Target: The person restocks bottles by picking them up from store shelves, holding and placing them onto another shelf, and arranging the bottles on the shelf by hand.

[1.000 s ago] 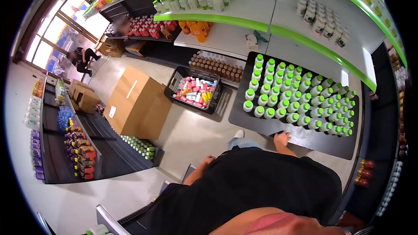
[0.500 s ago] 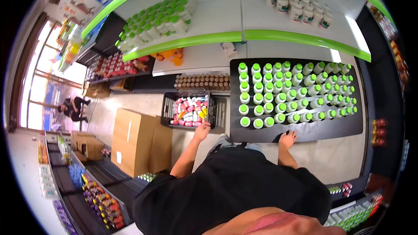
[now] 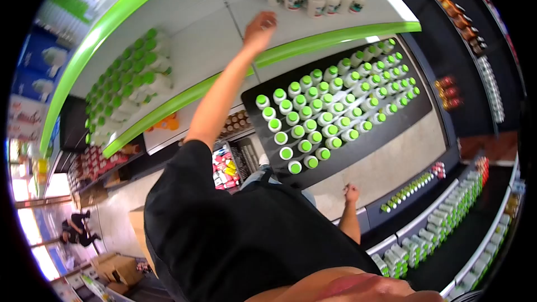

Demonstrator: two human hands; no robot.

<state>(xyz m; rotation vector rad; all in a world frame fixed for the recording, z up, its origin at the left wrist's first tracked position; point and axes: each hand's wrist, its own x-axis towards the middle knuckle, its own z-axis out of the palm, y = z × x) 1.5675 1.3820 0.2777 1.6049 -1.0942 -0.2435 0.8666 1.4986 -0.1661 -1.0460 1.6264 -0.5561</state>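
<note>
My left hand (image 3: 261, 28) is stretched out over the upper shelf (image 3: 201, 28), just short of a group of white bottles (image 3: 316, 1). Its fingers are loosely bent, slightly blurred, with nothing visible in them. Below that shelf, rows of white bottles with green caps (image 3: 305, 113) stand on a dark board (image 3: 258, 144). My right hand (image 3: 351, 192) hangs in the air in front of the board, apart from it. The fingers there are half curled and slightly apart, and I see nothing held.
More green-capped bottles (image 3: 130, 70) fill the upper shelf's left side. A black crate (image 3: 239, 163) with red, white and yellow bottles is on the floor, partly behind my arm. Stocked shelves (image 3: 425, 235) run along the right. A person (image 3: 78, 229) is far off at left.
My left hand has left the crate and moved up to the upper shelf. My right hand has come off the board's front edge. The view has turned and shifted right.
</note>
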